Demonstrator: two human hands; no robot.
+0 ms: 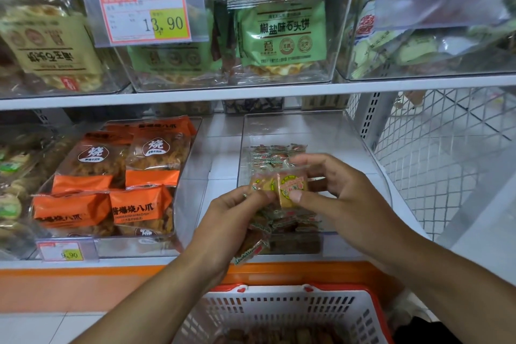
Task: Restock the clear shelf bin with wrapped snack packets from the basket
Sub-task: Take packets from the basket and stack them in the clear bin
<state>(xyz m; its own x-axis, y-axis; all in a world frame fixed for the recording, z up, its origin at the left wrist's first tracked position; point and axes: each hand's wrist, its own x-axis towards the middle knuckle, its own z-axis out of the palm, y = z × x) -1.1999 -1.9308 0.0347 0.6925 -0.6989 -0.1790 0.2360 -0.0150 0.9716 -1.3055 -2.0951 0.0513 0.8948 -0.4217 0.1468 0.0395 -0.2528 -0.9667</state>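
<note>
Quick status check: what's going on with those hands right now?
Left hand grips several snack packets. Right hand pinches one packet above the clear bin. Bin part filled. Nothing blocking.

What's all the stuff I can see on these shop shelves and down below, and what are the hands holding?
clear bin: one, see-through, lower shelf right, partly filled
snack packets: many, yellow, red and green, in the clear bin
held packets: at least two, yellow-orange, above the bin's front
orange bags: several, orange, bin on lower shelf left
green bags: at least two, green, middle bin on upper shelf
beige bag: one, beige, upper shelf left
price tags: two, red and yellow, on bin fronts
basket: one, white with red rim, bottom centre, brownish snacks inside
left hand: fingers pinch packets
right hand: fingers pinch a packet
</note>
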